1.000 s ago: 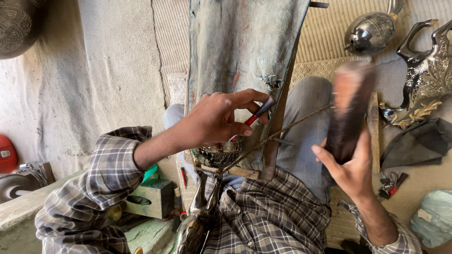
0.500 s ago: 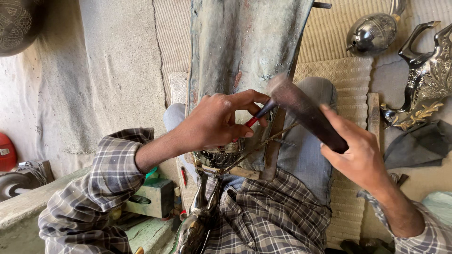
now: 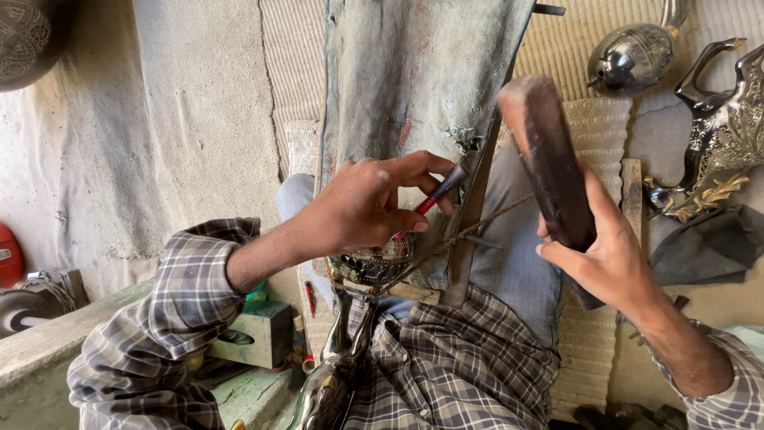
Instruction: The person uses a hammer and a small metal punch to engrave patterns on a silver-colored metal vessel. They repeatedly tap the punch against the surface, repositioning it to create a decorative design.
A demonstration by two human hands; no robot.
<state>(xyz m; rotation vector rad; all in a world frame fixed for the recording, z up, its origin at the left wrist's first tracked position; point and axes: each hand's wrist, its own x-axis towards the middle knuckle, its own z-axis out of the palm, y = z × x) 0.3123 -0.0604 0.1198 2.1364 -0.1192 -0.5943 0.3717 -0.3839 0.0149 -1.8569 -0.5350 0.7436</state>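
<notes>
The wooden mallet (image 3: 549, 159) is hanging raised right of the engraved metal vessel (image 3: 374, 267), the right hand (image 3: 597, 255) clamping its heavy, stiff lower end; the left hand (image 3: 362, 203) is pinching the thin rigid chisel (image 3: 438, 191) just above the vessel's rim.

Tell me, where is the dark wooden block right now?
In the head view, the dark wooden block is raised on the right side, gripped in the right hand, just right of the thin red-handled tool pinched in the left hand.
</notes>
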